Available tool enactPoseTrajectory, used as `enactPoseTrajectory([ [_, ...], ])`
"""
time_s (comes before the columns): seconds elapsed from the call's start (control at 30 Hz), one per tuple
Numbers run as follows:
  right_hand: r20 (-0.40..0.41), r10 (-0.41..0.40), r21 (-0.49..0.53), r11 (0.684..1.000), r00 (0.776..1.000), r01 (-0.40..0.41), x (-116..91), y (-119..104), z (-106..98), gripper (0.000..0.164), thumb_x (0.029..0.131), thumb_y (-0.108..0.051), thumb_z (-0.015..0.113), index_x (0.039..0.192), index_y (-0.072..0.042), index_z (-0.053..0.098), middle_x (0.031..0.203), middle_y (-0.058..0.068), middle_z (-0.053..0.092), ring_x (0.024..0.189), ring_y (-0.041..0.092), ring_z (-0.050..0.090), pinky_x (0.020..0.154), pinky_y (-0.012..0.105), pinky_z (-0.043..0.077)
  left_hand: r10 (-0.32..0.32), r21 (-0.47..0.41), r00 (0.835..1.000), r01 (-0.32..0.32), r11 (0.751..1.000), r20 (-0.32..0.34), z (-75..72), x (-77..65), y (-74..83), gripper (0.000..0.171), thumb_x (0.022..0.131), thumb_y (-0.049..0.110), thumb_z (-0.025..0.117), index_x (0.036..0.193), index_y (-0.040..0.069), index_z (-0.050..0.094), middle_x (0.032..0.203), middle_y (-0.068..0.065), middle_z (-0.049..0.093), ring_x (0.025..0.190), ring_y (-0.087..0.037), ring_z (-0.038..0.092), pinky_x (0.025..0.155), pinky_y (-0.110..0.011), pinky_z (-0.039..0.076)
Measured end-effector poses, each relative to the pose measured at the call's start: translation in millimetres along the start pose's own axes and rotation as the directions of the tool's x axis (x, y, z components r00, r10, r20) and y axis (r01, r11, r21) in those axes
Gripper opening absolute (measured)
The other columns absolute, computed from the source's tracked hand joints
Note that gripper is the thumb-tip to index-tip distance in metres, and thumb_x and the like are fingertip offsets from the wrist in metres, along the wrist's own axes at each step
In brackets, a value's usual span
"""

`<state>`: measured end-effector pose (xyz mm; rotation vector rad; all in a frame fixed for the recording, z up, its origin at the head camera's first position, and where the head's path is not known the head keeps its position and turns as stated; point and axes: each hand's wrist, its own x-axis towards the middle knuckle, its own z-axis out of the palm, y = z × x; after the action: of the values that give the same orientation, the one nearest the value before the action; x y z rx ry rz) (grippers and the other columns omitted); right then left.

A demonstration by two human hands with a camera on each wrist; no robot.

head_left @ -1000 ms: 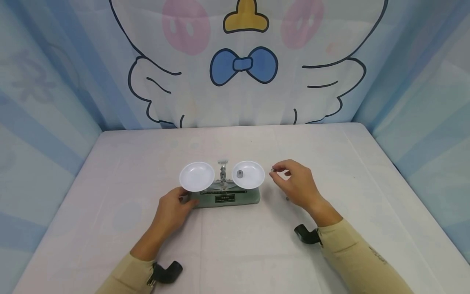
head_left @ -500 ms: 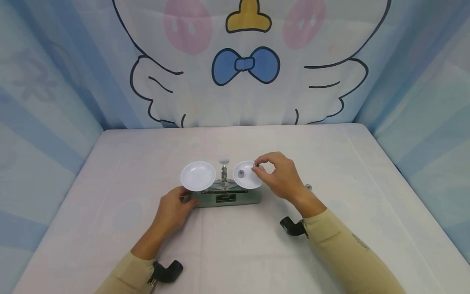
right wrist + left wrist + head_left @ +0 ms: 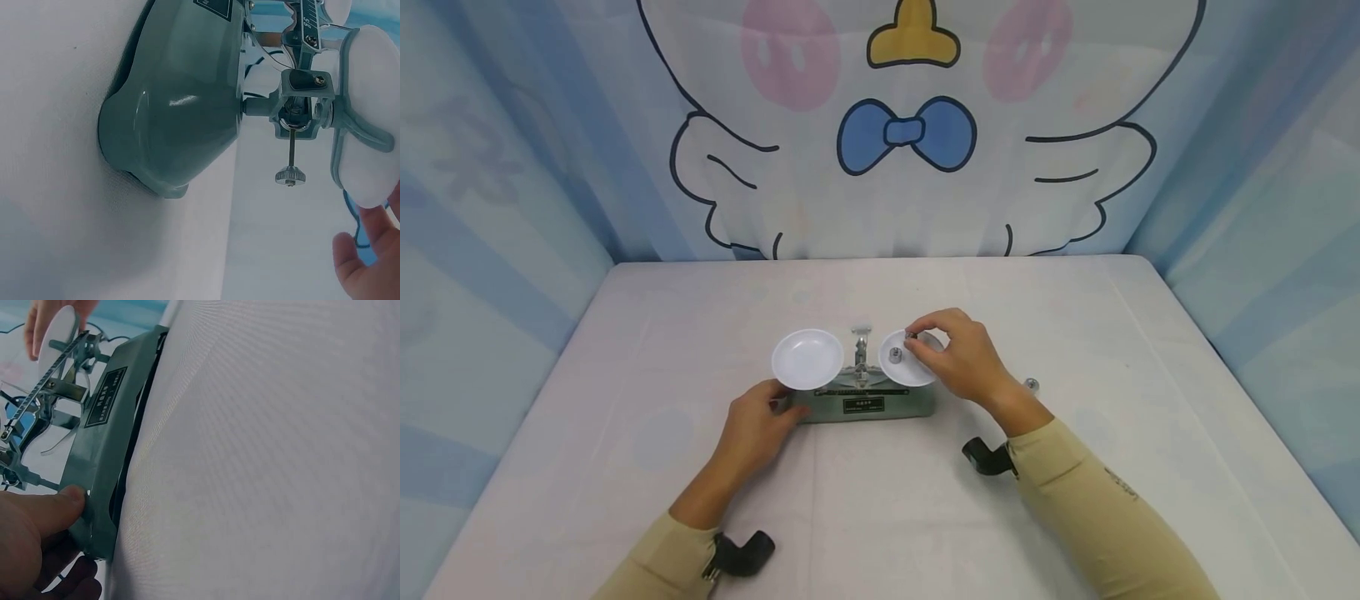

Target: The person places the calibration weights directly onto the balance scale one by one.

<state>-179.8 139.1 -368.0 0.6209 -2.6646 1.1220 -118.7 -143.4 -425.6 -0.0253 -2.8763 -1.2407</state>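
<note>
A green balance scale (image 3: 887, 406) with two white pans stands mid-table. My left hand (image 3: 754, 432) grips the left end of its base; the left wrist view shows the thumb (image 3: 59, 509) lying along the green housing. Over the right pan (image 3: 913, 372), my right hand (image 3: 967, 360) pinches a small metal weight (image 3: 912, 336) between thumb and forefinger. Another metal weight (image 3: 896, 355) sits on that pan, left of the fingertips. The left pan (image 3: 807, 360) is bare. From the right wrist, the right pan's underside hides part of the hand.
One more small metal weight (image 3: 1032, 384) lies on the white tablecloth (image 3: 880, 508), just beyond my right wrist. A knurled adjusting nut (image 3: 290, 176) sticks out at the scale's right end. Patterned curtains (image 3: 895, 208) enclose the table at the back and sides.
My right hand has moved left with the pinched weight, from beside the right pan to over it. The weight on the table has come into fuller view. The left hand keeps its grip.
</note>
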Motion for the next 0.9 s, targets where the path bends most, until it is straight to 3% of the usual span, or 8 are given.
enactPoseTrajectory([
  [0.47,0.069,0.03,0.009,0.999,0.997,-0.031,2.3,-0.2,3.7,0.018,0.093,-0.017,0.07,0.107,-0.008,0.076,0.116,0.011,0.067,0.114,0.029,0.058,0.093,0.05,0.052,-0.006,0.005,1.0,0.006,1.0,0.006,-0.8,-0.3,0.6,0.044,0.089,0.014,0.076,0.124,-0.007,0.062,0.123,-0.024,0.065,0.119,-0.041,0.058,0.099,-0.056,0.047],
  [0.9,0.081,0.021,0.007,1.0,0.997,-0.022,2.8,0.8,3.8,0.019,0.093,-0.016,0.07,0.11,-0.008,0.076,0.115,0.011,0.068,0.116,0.029,0.058,0.095,0.049,0.051,0.007,0.011,1.0,-0.007,1.0,-0.004,-0.2,-0.1,-0.2,0.042,0.089,0.012,0.076,0.124,-0.007,0.062,0.123,-0.024,0.065,0.116,-0.04,0.06,0.097,-0.055,0.049],
])
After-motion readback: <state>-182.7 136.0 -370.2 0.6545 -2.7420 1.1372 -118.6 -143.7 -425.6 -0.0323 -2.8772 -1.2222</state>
